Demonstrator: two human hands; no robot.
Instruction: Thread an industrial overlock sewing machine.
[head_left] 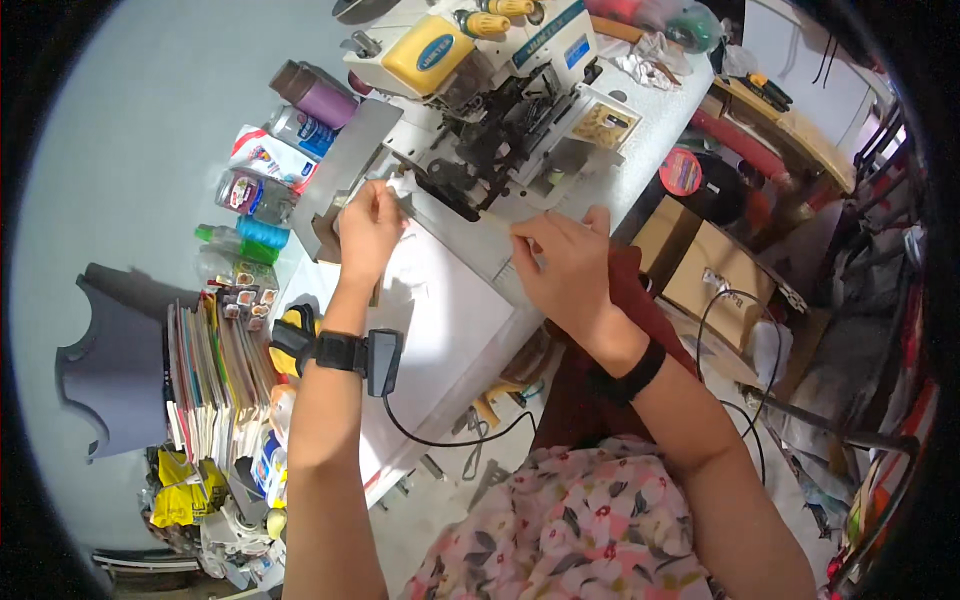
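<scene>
When scanned from the left, folders: packed upright by the wall, near left, well apart from both hands.
Jar: clear, lying or leaning in a far-left row of bottles; hard to tell which.
Left hand: drawn into a narrow pinch, holding white cloth.
White cloth: at far centre, between left fingertips and machine; plain, bright, crumpled where visible, otherwise hidden by fingers.
Cloth handling: probably light, soft and limp, apt to crease or slide on a smooth top, hardly fragile; best held by an edge, fingertips clear of the machine's working parts.
Table: white, smooth-looking, beneath the left hand.
Machine: far centre, white with yellow cover, dark inner parts exposed.
Pale strip: thin, cream, between machine and right fingertips; likely light and bendy, best taken at the near end; too small to identify.
Right hand: curled, thumb and forefinger narrowly apart; cannot tell whether gripping the strip.
Carton: brown, right, beyond the right wrist.
</scene>
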